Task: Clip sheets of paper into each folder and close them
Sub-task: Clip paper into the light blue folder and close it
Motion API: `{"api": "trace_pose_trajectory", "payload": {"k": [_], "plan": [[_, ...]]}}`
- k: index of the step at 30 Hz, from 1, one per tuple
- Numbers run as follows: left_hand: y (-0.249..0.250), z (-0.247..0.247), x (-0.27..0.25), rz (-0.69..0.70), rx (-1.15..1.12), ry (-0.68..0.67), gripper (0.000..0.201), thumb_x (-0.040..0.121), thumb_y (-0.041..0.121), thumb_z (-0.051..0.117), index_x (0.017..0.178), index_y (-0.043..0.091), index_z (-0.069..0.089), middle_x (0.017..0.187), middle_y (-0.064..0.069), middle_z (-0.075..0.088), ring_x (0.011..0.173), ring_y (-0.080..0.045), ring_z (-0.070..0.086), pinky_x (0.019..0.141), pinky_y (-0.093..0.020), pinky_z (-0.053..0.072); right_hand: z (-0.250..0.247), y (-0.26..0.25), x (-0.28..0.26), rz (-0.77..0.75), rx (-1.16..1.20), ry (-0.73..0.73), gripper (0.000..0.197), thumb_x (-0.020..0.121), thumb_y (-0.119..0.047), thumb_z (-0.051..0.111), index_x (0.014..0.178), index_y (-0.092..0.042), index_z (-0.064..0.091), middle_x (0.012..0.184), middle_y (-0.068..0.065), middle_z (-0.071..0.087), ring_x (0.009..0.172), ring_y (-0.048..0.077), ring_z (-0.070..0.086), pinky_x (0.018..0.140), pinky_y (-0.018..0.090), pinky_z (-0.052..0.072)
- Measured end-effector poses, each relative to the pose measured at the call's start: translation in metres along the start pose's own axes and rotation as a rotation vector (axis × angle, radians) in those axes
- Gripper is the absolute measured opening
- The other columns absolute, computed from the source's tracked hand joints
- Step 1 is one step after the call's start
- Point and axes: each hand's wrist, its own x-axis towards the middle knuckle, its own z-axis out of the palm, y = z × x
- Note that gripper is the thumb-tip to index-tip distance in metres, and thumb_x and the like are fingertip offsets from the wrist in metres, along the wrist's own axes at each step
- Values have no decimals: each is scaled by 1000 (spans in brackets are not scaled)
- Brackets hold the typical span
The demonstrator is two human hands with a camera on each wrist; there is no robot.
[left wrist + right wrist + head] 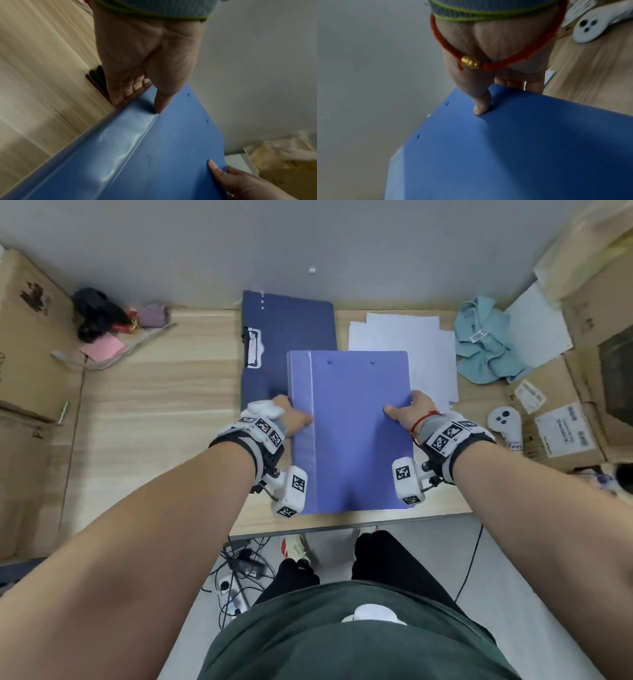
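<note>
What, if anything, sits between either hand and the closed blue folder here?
Nothing visible. The left hand grips the closed blue folder at its spine edge and the right hand at the opposite edge, thumbs on the cover, fingers underneath.

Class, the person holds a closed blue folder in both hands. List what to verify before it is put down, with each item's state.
1. Left hand grips the spine side: ok.
2. Right hand grips the opposite edge: ok.
3. Held blue folder is closed: ok.
4. Paper clipped inside it: cannot tell.
5. Dark folder behind is closed: not ok, its clip shows.
6. Loose sheets remain for it: ok.
</note>
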Motion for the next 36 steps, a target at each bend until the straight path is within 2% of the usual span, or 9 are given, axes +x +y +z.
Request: {"api": "trace_pose_trajectory", "payload": {"k": [2,7,11,16,20,24,28,33,36], "plan": [[17,23,3,-5,63,-17,69,37,70,68,93,32,67,97,7,74,80,-19,70,78,-35,59,-16,20,9,23,-9,19,45,83,-26,74,121,-7,58,111,5,63,102,24,62,90,35,50],[90,61,-56,18,121,-141,78,48,48,66,115,8,66,109,-11,70,102,-31,67,94,-43,54,-56,73,34,103,20,13,45,81,-24,74,122,-10,58,120,10,66,108,29,64,98,43,50],[92,114,-15,-48,196,-148,73,37,56,70,102,22,68,103,-2,73,88,-28,69,84,-40,58,-77,101,58,137,5,14,49,81,-23,75,124,-11,53,117,7,64,106,27,63,98,41,50],[121,126,-33,-94,198,-140,67,49,51,69,108,19,67,103,-2,71,91,-28,67,91,-39,54,-89,117,75,163,16,-44,61,81,-21,74,129,-13,38,107,5,58,92,26,60,84,36,51],[129,139,-40,-150,152,-165,80,51,50,72,120,13,63,114,-6,68,102,-30,65,96,-42,52,-96,124,95,184,39,-148,63,67,-27,80,120,-15,48,105,7,66,85,26,66,80,38,56],[147,129,-58,-142,126,-169,73,82,43,72,143,13,46,142,-4,50,129,-29,50,110,-37,39,-113,103,101,202,136,-302,20,82,-28,71,96,-15,67,98,8,70,80,25,65,74,34,54],[171,101,-69,-55,-48,-120,74,80,60,65,140,20,49,134,-3,57,116,-27,61,101,-43,51,-122,64,104,247,165,-411,78,61,-83,59,106,-19,64,99,1,69,85,25,66,82,38,54],[200,52,-88,15,-299,-6,68,83,73,50,114,14,63,100,-2,60,92,-24,68,86,-41,58,-109,-22,64,71,237,-658,73,84,-80,29,88,-15,62,81,4,65,69,27,63,71,34,54],[202,24,-97,25,-356,26,59,85,73,48,108,20,59,104,-2,62,93,-22,68,84,-44,59,-85,-50,43,-37,172,-745,68,95,-67,23,93,-17,69,91,3,74,76,26,69,76,35,54]]}}
